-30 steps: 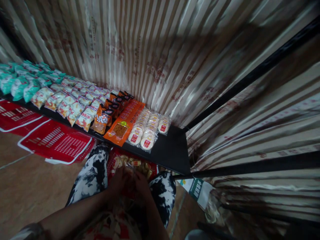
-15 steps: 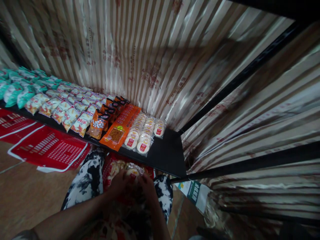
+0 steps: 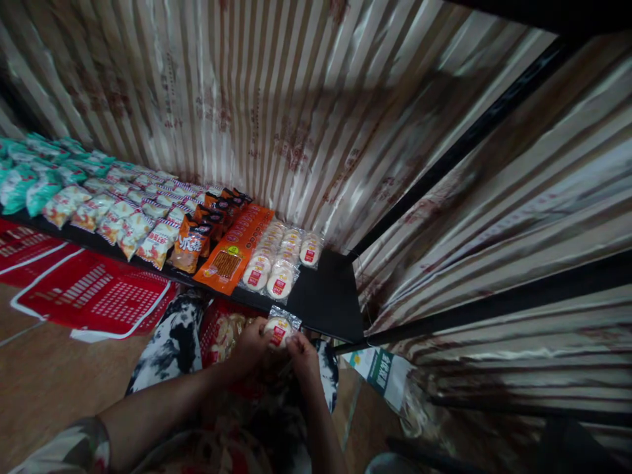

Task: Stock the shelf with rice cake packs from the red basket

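My left hand (image 3: 251,342) and my right hand (image 3: 304,349) together hold a clear packet of round white rice crackers with red labels (image 3: 279,327), raised just below the front edge of the black shelf (image 3: 326,299). Under my hands a red basket (image 3: 220,329) with more snack packets rests between my knees. On the shelf lie more rice-cracker packets (image 3: 279,260) next to a flat orange snack packet (image 3: 232,253).
Rows of orange, white and green snack bags (image 3: 113,210) run leftward along the shelf. Red baskets (image 3: 93,296) lie on the floor at the left. A striped curtain (image 3: 296,99) backs the shelf; black shelf rails (image 3: 474,309) cross at the right.
My hands have risen from the basket with one rice-cracker packet, bringing it up to the shelf's front edge. The view has shifted slightly.
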A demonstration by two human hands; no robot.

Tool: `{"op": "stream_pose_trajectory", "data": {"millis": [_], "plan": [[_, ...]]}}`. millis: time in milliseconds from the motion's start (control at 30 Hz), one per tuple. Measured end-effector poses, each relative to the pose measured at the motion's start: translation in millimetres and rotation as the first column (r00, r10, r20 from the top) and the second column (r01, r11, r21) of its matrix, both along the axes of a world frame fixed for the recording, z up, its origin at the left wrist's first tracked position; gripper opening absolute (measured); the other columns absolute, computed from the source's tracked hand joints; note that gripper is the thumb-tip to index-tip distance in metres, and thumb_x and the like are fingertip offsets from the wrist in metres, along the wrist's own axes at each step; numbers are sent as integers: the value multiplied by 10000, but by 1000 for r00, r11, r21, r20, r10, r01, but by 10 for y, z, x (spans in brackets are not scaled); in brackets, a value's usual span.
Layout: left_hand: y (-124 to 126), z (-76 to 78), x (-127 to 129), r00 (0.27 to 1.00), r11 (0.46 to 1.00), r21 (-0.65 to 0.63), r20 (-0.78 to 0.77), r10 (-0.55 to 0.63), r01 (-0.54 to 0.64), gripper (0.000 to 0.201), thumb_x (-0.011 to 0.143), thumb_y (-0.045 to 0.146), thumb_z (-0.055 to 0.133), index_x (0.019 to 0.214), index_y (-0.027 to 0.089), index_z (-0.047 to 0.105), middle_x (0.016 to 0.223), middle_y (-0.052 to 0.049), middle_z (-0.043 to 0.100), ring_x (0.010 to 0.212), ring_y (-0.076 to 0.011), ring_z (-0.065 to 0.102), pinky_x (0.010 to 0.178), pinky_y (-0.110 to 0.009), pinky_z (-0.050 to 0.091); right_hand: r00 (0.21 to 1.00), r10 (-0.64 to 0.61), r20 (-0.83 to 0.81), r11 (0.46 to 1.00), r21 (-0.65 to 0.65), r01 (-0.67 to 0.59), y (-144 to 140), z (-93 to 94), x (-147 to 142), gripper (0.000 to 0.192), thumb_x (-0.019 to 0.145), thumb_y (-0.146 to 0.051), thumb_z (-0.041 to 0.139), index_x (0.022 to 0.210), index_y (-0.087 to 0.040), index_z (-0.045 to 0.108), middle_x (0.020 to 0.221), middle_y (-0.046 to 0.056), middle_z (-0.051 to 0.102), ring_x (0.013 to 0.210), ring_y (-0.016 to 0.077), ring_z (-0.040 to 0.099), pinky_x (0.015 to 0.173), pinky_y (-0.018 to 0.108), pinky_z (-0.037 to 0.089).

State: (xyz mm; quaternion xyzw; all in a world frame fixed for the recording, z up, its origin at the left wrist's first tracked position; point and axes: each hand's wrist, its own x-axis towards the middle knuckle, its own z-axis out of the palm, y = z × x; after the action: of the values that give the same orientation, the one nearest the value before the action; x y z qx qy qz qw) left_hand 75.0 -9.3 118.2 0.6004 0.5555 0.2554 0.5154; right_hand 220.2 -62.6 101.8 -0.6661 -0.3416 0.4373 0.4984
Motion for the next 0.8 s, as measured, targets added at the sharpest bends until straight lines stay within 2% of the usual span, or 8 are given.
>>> {"op": "stream_pose_trajectory", "data": {"millis": [167,367,467,600,700,800], "plan": [[60,-22,157,999,999,24,-38,-23,23,172,833,205,477,891,134,622,835,-46,687,768,-159,623,687,-243,434,994,-96,52,995,3,96,16,71,84,473,616,-527,675,924,-168,688,807,69,745,735,232,681,660,307,532],[100,61,295,996,998,11,-57,-62,63,158,861,233,498,918,151,620,805,-24,695,752,-149,631,683,-234,442,990,-129,51,992,12,129,27,81,261,435,619,-527,657,892,-189,660,789,68,741,725,232,692,681,329,543],[115,120,369,997,999,-9,-69,-41,41,151,864,239,509,942,153,605,823,-21,696,749,-143,638,680,-232,449,989,-120,86,993,4,120,45,59,364,446,611,-539,663,892,-192,672,797,68,736,747,229,692,705,331,545],[154,199,488,993,1000,-13,-111,-28,27,119,864,225,517,938,169,592,829,-5,689,759,-130,643,709,-223,457,988,-149,47,989,29,148,86,65,471,450,589,-511,696,893,-179,671,808,75,736,760,231,691,720,335,544],[190,220,590,994,999,25,-97,-41,43,139,876,183,482,965,174,588,852,-3,679,794,-123,638,748,-220,464,979,-195,64,980,54,192,133,107,543,469,579,-506,706,899,-165,674,811,74,735,753,229,686,725,335,540],[213,224,688,993,992,116,-111,-35,48,189,873,149,465,1000,163,604,974,-42,651,884,-137,624,824,-237,468,972,-206,114,977,69,200,191,152,623,481,588,-526,693,899,-158,688,796,65,732,741,221,678,711,322,534]]}}
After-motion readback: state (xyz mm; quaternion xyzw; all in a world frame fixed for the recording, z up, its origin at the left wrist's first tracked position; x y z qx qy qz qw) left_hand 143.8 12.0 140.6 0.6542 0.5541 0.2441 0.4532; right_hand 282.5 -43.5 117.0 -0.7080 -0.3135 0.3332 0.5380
